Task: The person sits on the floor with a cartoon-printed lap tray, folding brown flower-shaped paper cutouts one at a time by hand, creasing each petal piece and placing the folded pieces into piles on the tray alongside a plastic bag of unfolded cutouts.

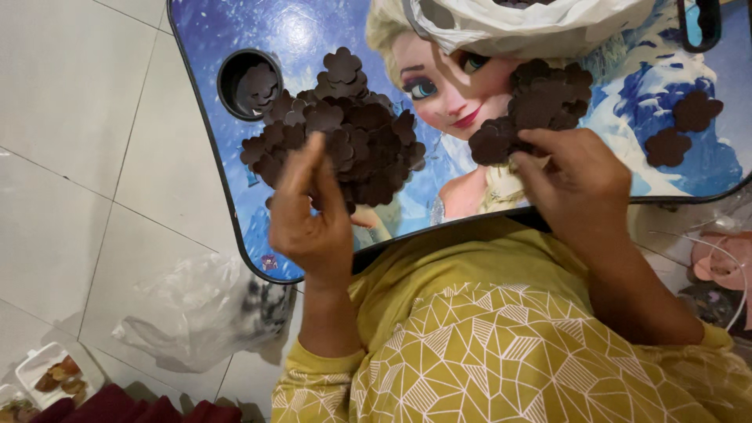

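Hands over lap table (207,168) near edge. I see left hand (313,215) pinching, contents hidden, by big pile of brown flower cutouts (345,137). Right hand (580,184) grips smaller stack (533,110) at mid-table.

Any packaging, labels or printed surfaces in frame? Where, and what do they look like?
White plastic bag: top centre on the table, crumpled.
Clear plastic bag: floor, lower left, crumpled.
White tray: bottom left corner, brown pieces inside.
Printed table top: blue, snowy cartoon picture, black rim.
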The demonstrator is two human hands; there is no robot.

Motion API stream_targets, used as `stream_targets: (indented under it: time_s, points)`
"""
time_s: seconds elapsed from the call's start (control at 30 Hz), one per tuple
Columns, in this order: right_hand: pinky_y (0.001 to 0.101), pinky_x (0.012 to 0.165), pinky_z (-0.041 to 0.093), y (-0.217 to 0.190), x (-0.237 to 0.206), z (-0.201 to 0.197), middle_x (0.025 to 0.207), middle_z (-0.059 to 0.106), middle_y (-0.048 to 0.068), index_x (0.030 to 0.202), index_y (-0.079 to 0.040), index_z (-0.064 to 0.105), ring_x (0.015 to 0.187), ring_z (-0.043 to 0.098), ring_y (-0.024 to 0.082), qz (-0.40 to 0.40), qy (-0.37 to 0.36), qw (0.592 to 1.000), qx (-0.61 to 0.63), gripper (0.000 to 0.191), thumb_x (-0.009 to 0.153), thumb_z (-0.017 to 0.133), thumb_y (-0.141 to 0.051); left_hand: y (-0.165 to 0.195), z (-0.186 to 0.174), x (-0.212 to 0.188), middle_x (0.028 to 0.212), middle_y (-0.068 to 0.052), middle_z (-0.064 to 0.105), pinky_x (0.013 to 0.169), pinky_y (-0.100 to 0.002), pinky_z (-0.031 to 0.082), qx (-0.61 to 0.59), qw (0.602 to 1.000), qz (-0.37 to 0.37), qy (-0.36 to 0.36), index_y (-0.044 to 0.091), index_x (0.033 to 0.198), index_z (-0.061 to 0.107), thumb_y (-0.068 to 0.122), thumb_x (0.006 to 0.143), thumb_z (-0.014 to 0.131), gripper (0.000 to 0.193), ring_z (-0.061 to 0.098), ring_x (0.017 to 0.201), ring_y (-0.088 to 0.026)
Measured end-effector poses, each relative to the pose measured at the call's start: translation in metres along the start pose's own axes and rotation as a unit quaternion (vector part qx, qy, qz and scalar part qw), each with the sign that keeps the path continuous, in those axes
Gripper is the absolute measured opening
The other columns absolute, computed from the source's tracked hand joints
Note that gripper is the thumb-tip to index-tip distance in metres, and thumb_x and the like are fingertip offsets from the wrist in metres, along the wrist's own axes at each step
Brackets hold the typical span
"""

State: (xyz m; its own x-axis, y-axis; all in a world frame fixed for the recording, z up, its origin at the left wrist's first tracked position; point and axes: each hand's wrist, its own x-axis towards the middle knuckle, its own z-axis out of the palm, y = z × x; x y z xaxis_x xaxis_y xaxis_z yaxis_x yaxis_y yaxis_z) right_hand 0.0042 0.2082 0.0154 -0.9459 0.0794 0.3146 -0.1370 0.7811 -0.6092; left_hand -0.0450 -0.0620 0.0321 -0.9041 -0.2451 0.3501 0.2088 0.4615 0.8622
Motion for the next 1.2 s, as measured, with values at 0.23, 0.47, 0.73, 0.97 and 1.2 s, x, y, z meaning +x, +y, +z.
stream_targets:
  time_s: [0.23,0.47,0.73,0.97,1.2]
  points:
    - [0.0430,0.083,0.050,-0.007,0.005,0.018,0.110,0.062,0.012,0.127,-0.009,0.074,0.097,0.062,0.031,-0.038,0.003,0.996,-0.085,0.048,0.083,0.093,-0.019,0.001,0.001,0.014,0.129,-0.010,0.071,0.122,-0.055,0.036,0.198,0.962,0.175,-0.074,0.005,0.124,0.069,0.009,0.095,0.079,0.031,0.061,0.132,-0.035]
    - [0.0412,0.086,0.053,0.001,-0.002,0.023,0.112,0.065,0.012,0.124,-0.009,0.075,0.100,0.065,0.030,-0.070,0.016,0.995,-0.067,0.041,0.087,0.090,-0.013,0.012,0.020,-0.023,0.131,-0.008,0.070,0.116,-0.044,0.046,0.068,0.968,0.190,-0.147,0.007,0.125,0.068,0.013,0.094,0.082,0.034,0.063,0.129,-0.032]
    - [0.0378,0.080,0.055,-0.006,-0.013,0.019,0.106,0.070,0.011,0.109,-0.006,0.071,0.094,0.070,0.029,-0.101,0.036,0.994,0.029,0.024,0.089,0.084,0.002,0.013,0.052,-0.059,0.109,-0.006,0.078,0.083,-0.028,0.058,-0.132,0.951,-0.087,-0.266,0.002,0.112,0.074,0.011,0.098,0.074,0.017,0.072,0.090,-0.014]
    - [0.0408,0.070,0.047,-0.014,-0.010,0.017,0.098,0.069,0.012,0.104,-0.001,0.072,0.081,0.066,0.029,-0.205,0.059,0.976,0.035,0.027,0.082,0.086,0.004,-0.002,0.060,-0.075,0.099,-0.004,0.075,0.079,-0.022,0.055,-0.276,0.878,-0.277,-0.276,-0.003,0.115,0.073,0.011,0.101,0.072,0.020,0.066,0.086,-0.005]
    - [0.0406,0.069,0.046,-0.016,-0.007,0.017,0.097,0.070,0.011,0.103,-0.002,0.073,0.079,0.065,0.028,-0.204,0.051,0.977,0.024,0.026,0.082,0.086,0.005,-0.007,0.061,-0.074,0.107,-0.001,0.074,0.086,-0.023,0.058,-0.353,0.844,-0.301,-0.270,-0.005,0.114,0.070,0.007,0.101,0.068,0.017,0.069,0.094,-0.006]
